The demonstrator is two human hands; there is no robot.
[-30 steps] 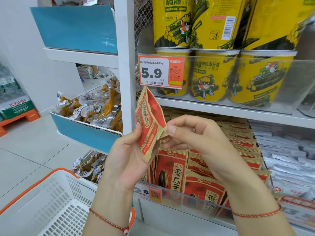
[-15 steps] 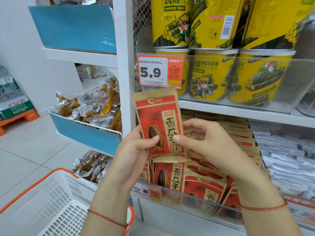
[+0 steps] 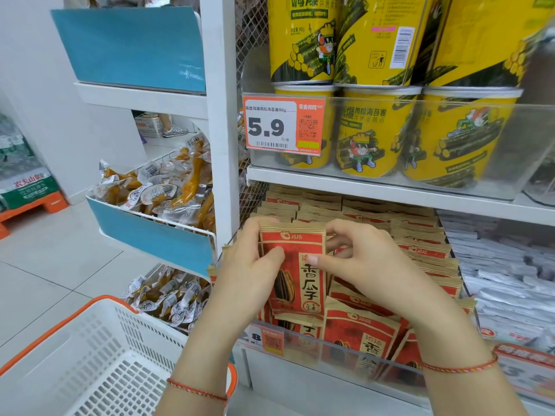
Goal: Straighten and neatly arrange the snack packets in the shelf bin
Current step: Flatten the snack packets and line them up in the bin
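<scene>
Both hands on one red seed packet (image 3: 295, 274), upright, face out, at the front-left of the clear shelf bin (image 3: 345, 348). Left hand (image 3: 249, 274) pinches its 9 o'clock edge, right hand (image 3: 360, 265) its 3 o'clock edge, fingers curled. More red packets (image 3: 390, 235) stacked at 1 o'clock.

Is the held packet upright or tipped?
Upright: the packet faces the camera, logo strip on top, text reading vertically, pinched by the left hand and right hand.

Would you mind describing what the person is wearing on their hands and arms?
Both forearms are bare, with no sleeves showing. The left hand and right hand wear no gloves or visible rings. Each wrist carries a thin red braided string bracelet, the right one flecked with other colours.
</scene>
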